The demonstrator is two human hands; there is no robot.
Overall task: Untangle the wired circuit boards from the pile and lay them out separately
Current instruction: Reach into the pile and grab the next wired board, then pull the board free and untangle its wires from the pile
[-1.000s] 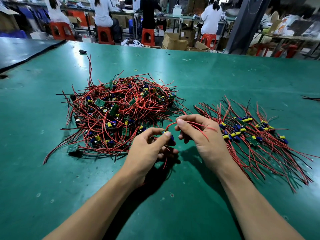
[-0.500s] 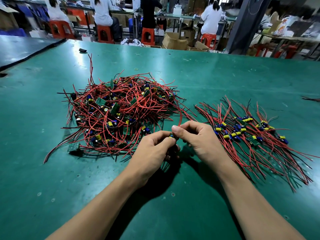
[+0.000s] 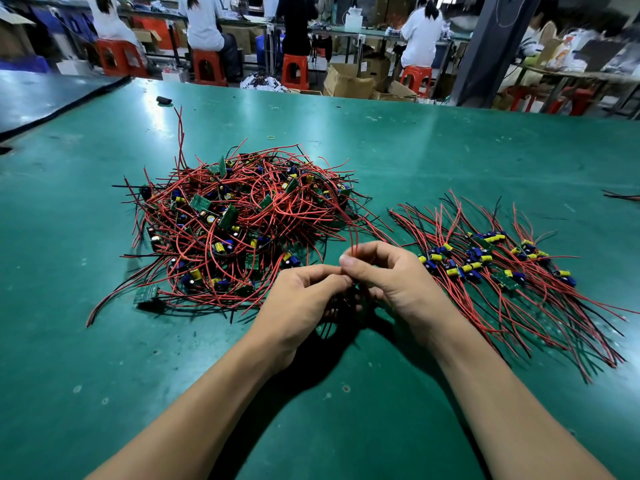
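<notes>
Tangled pile (image 3: 242, 223) sits up-left of the left hand (image 3: 304, 299), which pinches the low end of one red wire (image 3: 354, 233), board hidden in the fingers. Right hand (image 3: 388, 275) pinches it too. A second ago the wire looped over that hand, now it stands upright, looks snagged in the pile. Sorted row (image 3: 502, 268) waits just right of it

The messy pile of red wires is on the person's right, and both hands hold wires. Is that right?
No: the head view shows the messy pile on the person's left. The left hand and right hand do hold wires.
</notes>
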